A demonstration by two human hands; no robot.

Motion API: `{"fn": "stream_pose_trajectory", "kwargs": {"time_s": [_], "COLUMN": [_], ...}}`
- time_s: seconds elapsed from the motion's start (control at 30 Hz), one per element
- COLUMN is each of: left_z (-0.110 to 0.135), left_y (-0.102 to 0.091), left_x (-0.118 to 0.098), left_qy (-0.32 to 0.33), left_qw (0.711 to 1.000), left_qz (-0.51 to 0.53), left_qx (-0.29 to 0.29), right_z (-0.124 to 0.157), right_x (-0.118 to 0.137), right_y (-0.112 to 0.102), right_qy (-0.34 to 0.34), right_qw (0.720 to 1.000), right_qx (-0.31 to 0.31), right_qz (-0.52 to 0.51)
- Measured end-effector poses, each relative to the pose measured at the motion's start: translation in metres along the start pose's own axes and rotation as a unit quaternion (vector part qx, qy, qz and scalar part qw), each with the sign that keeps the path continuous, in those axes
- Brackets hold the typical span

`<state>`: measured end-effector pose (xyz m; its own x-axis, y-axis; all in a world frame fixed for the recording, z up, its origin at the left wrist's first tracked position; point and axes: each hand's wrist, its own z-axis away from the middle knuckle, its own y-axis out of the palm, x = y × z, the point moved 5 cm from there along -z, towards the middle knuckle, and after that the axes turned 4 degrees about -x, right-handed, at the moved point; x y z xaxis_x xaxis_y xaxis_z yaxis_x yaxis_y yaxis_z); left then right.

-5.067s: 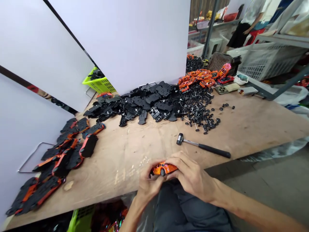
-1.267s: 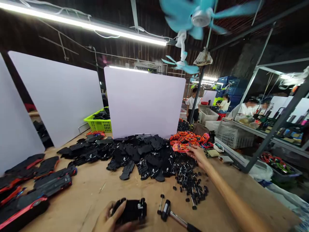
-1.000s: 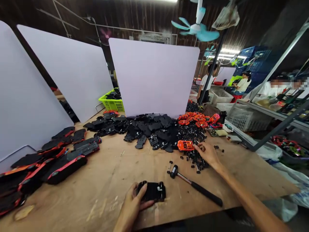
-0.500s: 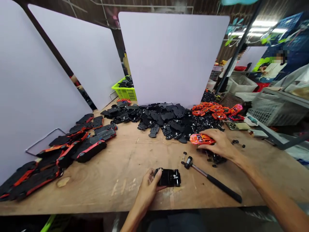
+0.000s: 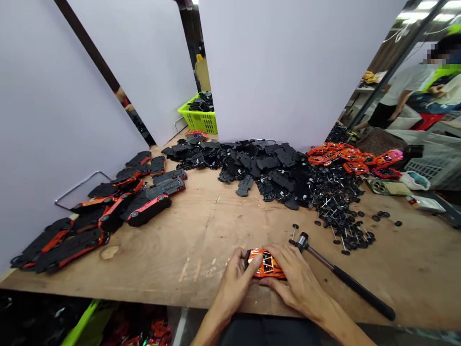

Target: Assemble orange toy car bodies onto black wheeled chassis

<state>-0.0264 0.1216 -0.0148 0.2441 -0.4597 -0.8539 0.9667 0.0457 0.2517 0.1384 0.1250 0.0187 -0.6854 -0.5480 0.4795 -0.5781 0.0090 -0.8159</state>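
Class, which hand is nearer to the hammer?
Right. The right hand, on the orange toy car, is just left of the hammer; the left hand, holding the car's left end, is farther left.

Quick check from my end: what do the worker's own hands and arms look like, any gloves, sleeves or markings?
Left grip and right grip are both bare, five-fingered human hands, with no gloves, rings or tape visible. The left forearm and right forearm show no sleeves, watch, cables or markings. Upper arms are out of view.
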Motion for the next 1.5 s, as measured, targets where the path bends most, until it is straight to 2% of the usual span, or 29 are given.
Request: {"fn": "stream_pose_trajectory", "kwargs": {"time_s": [0.23,0.4,0.57,0.67,0.77,0.87,0.93,1.0,1.1,1.2,1.3,1.4,1.5], "left_z": [0.002,0.002,0.002,0.002,0.000,0.000,0.001,0.005,0.016,0.027,0.031,0.030,0.029], "left_y": [-0.003,-0.003,-0.003,-0.002,0.000,0.001,0.001,0.000,-0.003,-0.001,0.010,0.019,0.023], "left_x": [0.012,0.014,0.013,0.014,0.017,0.017,0.015,0.011,0.000,-0.010,-0.015,-0.011,-0.003], "left_qy": [-0.001,0.031,0.008,0.007,0.031,0.076,0.092,0.098,0.097,0.098,0.121,0.164,0.197], "left_qw": [0.999,0.999,0.998,0.999,0.996,0.988,0.987,0.991,0.995,0.989,0.965,0.940,0.933], "left_qz": [0.031,0.013,0.030,0.003,-0.035,-0.043,-0.028,-0.004,-0.002,-0.081,-0.198,-0.283,-0.296], "left_qx": [-0.019,-0.027,-0.046,-0.048,-0.081,-0.131,-0.131,-0.096,-0.007,0.073,0.120,0.099,0.061], "right_z": [0.003,0.003,0.002,0.006,0.008,0.003,-0.002,-0.004,0.006,0.026,0.041,0.044,0.044], "right_x": [0.006,0.005,0.002,-0.001,-0.002,0.000,0.002,0.002,-0.009,-0.022,-0.023,-0.021,-0.023], "right_y": [0.004,0.013,0.016,0.023,0.030,0.024,0.011,-0.009,-0.032,-0.034,-0.027,-0.026,-0.023], "right_qy": [-0.036,-0.038,-0.041,-0.041,-0.040,-0.044,-0.051,-0.040,0.044,0.140,0.159,0.167,0.219], "right_qw": [0.999,0.997,0.994,0.991,0.987,0.986,0.988,0.993,0.993,0.962,0.941,0.931,0.897], "right_qx": [-0.024,0.001,0.033,0.029,0.035,0.062,0.088,0.098,0.060,0.001,-0.036,-0.040,-0.031], "right_qz": [0.030,0.069,0.093,0.128,0.154,0.149,0.115,0.052,-0.088,-0.235,-0.297,-0.322,-0.382]}}
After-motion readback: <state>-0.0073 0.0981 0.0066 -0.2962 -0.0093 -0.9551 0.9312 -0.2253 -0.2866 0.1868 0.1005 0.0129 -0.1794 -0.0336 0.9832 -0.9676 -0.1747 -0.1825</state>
